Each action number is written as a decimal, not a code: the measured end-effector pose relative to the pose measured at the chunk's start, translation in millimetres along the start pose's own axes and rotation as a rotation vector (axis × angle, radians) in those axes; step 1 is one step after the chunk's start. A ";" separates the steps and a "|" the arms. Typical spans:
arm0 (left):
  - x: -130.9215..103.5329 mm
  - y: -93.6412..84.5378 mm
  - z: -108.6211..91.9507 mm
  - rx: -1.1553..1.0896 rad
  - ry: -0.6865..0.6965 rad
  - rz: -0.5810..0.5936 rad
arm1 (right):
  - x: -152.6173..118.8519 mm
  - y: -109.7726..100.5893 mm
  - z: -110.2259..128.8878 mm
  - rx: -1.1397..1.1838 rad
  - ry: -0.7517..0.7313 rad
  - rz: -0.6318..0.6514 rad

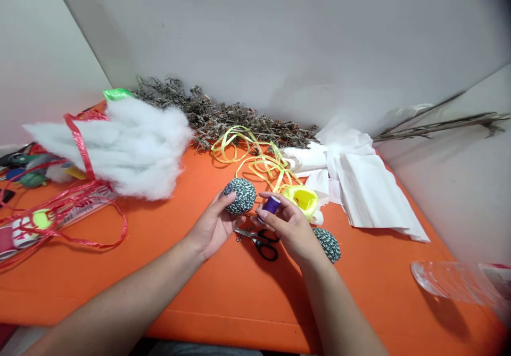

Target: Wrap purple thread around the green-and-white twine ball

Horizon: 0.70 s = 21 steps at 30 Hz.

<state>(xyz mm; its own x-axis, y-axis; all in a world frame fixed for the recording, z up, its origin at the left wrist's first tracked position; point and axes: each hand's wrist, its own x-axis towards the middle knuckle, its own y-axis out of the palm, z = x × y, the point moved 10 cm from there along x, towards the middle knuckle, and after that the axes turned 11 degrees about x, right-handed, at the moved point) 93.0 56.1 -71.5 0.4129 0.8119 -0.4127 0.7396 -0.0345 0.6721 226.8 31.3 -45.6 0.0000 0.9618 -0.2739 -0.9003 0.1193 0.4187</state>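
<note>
My left hand (213,225) holds a round ball of dark green and white twine (240,196), thumb on its front. Close by on the right, my right hand (289,225) grips a small purple thread spool (271,205) between its fingers. Scissors with black handles (265,244) lie on the orange table (223,303) beneath and between the hands. A second green and white twine ball (328,244) rests beside my right wrist, partly hidden by it. Yellow ribbon (301,199) sits in a roll just behind my right hand, with loose loops trailing back.
White stuffing (139,146) and red ribbon (90,241) cover the left side. Dried plants (223,116) line the wall. White sheets (371,191) lie at the back right, near long dry stems (439,124). A clear plastic container (455,281) is at the right edge.
</note>
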 end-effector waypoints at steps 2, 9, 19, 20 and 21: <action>-1.3 3.9 0.2 0.015 0.020 0.037 | 0.0 0.8 2.1 -0.019 -0.019 -0.008; -3.0 11.8 2.7 0.087 0.081 0.114 | -0.5 -0.6 10.7 -0.091 -0.102 -0.030; -0.1 3.3 0.7 0.210 0.100 0.030 | -0.8 -0.1 11.6 -0.134 -0.117 -0.013; -0.1 1.4 0.3 0.207 0.103 0.011 | -0.7 -0.5 12.0 -0.138 -0.121 -0.016; -0.2 0.0 -0.2 0.210 0.109 -0.003 | -0.8 -0.8 12.3 -0.144 -0.125 -0.017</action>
<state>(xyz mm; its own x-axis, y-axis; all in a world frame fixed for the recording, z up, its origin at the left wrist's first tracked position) 92.8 56.0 -71.2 0.3586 0.8702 -0.3378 0.8401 -0.1430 0.5232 232.9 33.5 -35.1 0.0622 0.9841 -0.1663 -0.9525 0.1083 0.2845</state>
